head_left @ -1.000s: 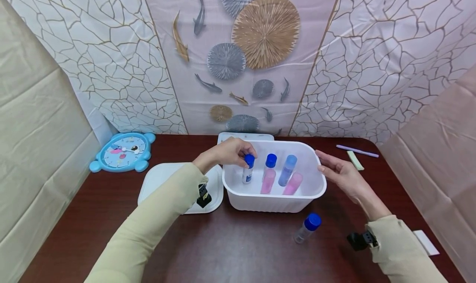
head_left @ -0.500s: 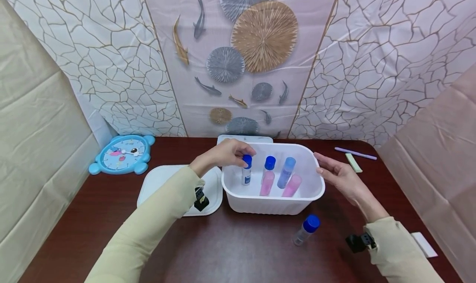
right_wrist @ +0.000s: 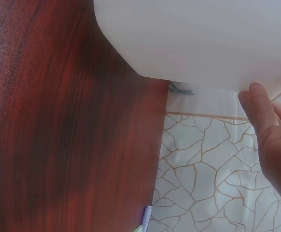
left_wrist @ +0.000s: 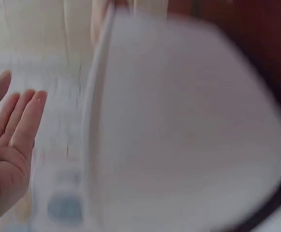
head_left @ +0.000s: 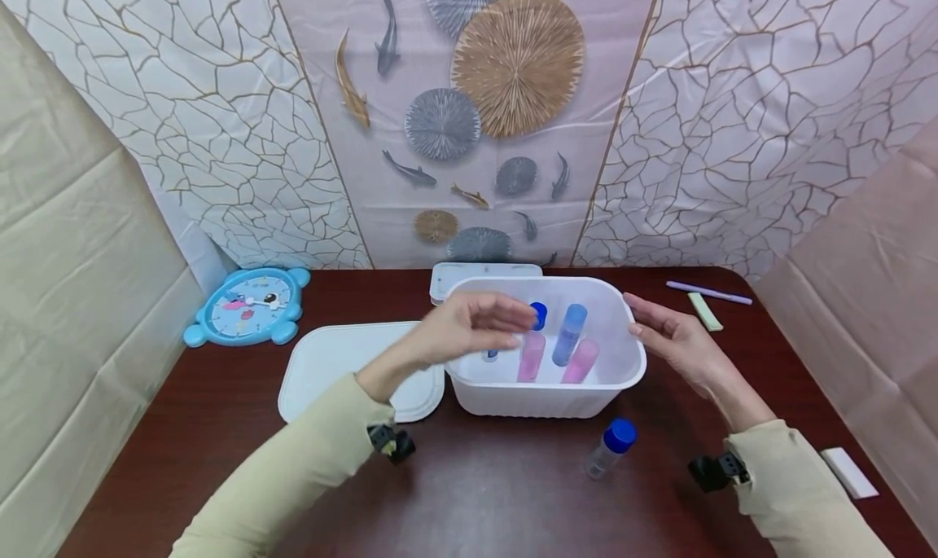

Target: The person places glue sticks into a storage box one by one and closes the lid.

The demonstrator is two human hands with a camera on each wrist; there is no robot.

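Note:
A white plastic tub [head_left: 542, 399] stands mid-table. Inside it are a pink tube [head_left: 531, 358], a second pink tube [head_left: 581, 361], a light blue tube [head_left: 569, 336], a blue-capped tube [head_left: 540, 315] and a white glue stick [head_left: 490, 354], largely hidden. My left hand [head_left: 469, 327] hovers over the tub's left end, fingers extended and holding nothing; the left wrist view shows its thumb apart from the fingers. At the right end, my right hand [head_left: 677, 338] touches the tub's rim with mostly straight fingers and thumb. In front stands a clear blue-capped tube [head_left: 611, 448].
A white lid [head_left: 330, 362] lies left of the tub, partly under the left forearm. Behind the tub is a flat white case [head_left: 484, 272]. A blue toy clock [head_left: 249, 305] sits far left. On the right are a purple pen [head_left: 709, 292], a pale green strip [head_left: 705, 311] and a white block [head_left: 848, 472].
My left hand has let go of the white glue stick's blue cap, opened its fingers and lifted away from it; the stick stays in the tub. The right hand keeps its place at the rim.

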